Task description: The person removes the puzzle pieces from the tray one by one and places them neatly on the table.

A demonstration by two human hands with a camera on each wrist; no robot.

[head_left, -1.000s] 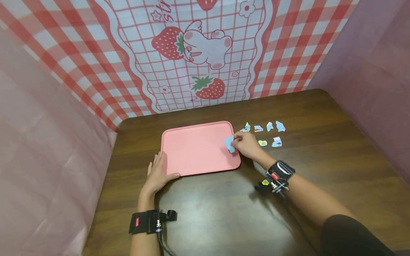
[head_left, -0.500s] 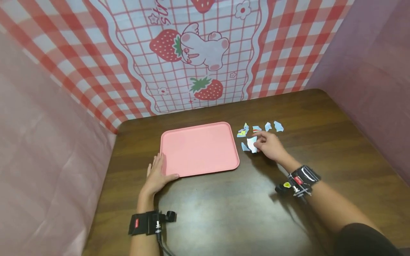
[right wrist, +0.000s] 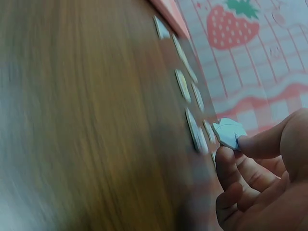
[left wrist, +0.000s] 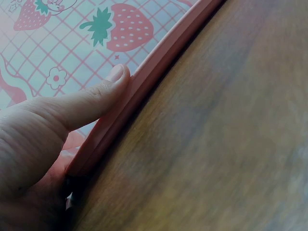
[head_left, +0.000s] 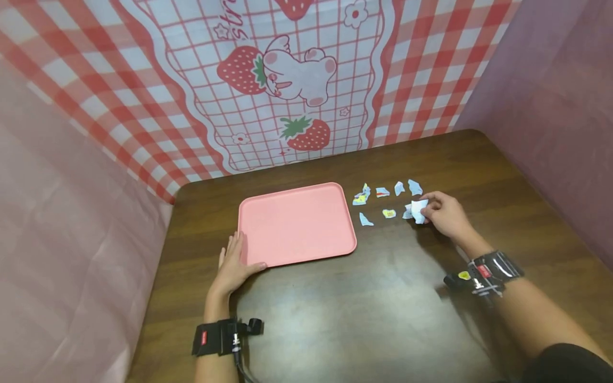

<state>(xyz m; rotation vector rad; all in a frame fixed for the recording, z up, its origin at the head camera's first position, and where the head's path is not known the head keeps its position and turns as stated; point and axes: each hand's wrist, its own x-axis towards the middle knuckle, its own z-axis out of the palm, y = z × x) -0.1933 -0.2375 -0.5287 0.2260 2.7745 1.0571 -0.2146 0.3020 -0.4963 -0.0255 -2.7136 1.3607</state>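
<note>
A pink tray (head_left: 297, 226) lies on the brown table. My left hand (head_left: 233, 271) rests at its near left corner, fingers along the left side and thumb (left wrist: 98, 98) on the near rim. At the right, my right hand (head_left: 446, 214) pinches a jagged pale puzzle piece (head_left: 419, 211) between thumb and fingers. In the right wrist view, that puzzle piece (right wrist: 228, 133) is tilted above the table. It partly covers another light blue piece (head_left: 407, 211) below it. Close by lie a yellow piece (head_left: 389, 214) and a pointed light blue piece (head_left: 366, 219).
Behind these lies a row of several pieces, among them a yellow-and-blue one (head_left: 361, 196), a red-striped one (head_left: 382, 192) and a light blue one (head_left: 414, 187). A red-checked strawberry cloth (head_left: 306, 80) hangs at the table's back edge. Pink cloth (head_left: 72, 239) hangs at the left.
My right hand has moved right from over the tray's right edge, carrying the pale puzzle piece past the other pieces to the right end of the near row. My left hand stays at the tray corner.
</note>
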